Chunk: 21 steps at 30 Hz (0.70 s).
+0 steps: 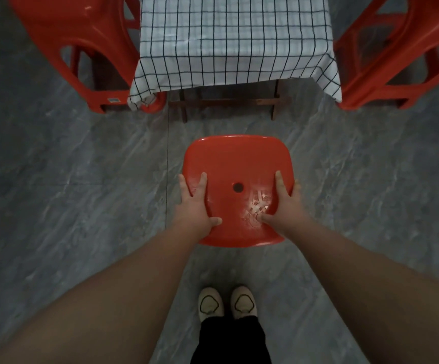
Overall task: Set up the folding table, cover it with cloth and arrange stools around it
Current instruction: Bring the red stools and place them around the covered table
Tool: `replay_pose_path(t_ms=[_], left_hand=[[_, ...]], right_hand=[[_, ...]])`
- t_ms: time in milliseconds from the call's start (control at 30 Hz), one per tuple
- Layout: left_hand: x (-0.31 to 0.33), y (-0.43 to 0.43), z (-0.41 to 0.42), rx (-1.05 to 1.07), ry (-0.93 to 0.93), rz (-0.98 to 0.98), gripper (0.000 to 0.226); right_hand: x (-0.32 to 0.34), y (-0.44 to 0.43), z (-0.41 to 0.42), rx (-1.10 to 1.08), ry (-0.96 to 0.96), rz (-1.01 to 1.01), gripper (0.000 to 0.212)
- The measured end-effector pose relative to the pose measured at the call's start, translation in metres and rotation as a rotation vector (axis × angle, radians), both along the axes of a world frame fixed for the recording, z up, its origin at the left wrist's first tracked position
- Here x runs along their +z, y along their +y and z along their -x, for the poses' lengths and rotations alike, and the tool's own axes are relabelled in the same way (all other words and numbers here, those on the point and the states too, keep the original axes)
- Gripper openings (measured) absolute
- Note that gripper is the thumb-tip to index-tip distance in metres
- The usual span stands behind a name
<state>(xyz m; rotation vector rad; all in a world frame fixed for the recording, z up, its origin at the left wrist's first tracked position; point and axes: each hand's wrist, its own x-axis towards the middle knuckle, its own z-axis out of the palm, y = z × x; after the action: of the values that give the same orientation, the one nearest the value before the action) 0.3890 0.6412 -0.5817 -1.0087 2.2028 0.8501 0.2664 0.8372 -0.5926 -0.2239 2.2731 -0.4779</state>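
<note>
Nearest to us are two bare forearms entering from 7 and 5 o'clock, with a pair of pale slippers (224,302) on the grey marbled floor (55,193) at 6 o'clock. We record the left hand (197,206) and the right hand (281,203) set apart and both clamped on the seat of a red stool (235,164) at frame centre: fingers wrap over the side edges and thumbs press on the top near the central hole. We cannot tell whether its feet are on the floor or lifted, since the seat hides the legs. At 12 o'clock stands the folding table (229,103), its wooden legs and crossbar showing beneath a checked cloth (234,43) that hangs over the near edge. A second red stool (81,48) stands at 10 o'clock, touching the hanging cloth corner, and a third red stool (397,56) at 2 o'clock, just beside the other corner. We judge the remaining step to be seating the held stool at the near side. Risks noted: pushed too far forward, the stool could strike the crossbar and shift the table; a raised seat edge could catch the cloth hem and drag it askew; the glossy plastic could slip from a side grip.
</note>
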Motion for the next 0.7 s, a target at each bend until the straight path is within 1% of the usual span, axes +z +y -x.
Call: replay_pose_path(t_ms=[133, 267, 400, 600, 700], left_hand=[[-0.007, 0.015, -0.021, 0.043, 0.021, -0.037, 0.127], [-0.013, 0.024, -0.036, 0.053, 0.021, -0.032, 0.129], [-0.011, 0.035, -0.052, 0.045, 0.019, -0.039, 0.129], [-0.011, 0.057, -0.084, 0.080, 0.027, -0.057, 0.129], [-0.013, 0.063, -0.098, 0.084, 0.030, -0.062, 0.130]], right_hand=[[0.003, 0.015, -0.020, -0.005, -0.019, -0.017, 0.127], [0.006, 0.024, -0.034, -0.001, -0.019, -0.029, 0.127], [0.004, 0.035, -0.054, -0.042, -0.036, -0.011, 0.128], [0.004, 0.052, -0.082, 0.013, -0.018, -0.095, 0.130], [0.003, 0.058, -0.093, 0.008, -0.034, -0.081, 0.131]])
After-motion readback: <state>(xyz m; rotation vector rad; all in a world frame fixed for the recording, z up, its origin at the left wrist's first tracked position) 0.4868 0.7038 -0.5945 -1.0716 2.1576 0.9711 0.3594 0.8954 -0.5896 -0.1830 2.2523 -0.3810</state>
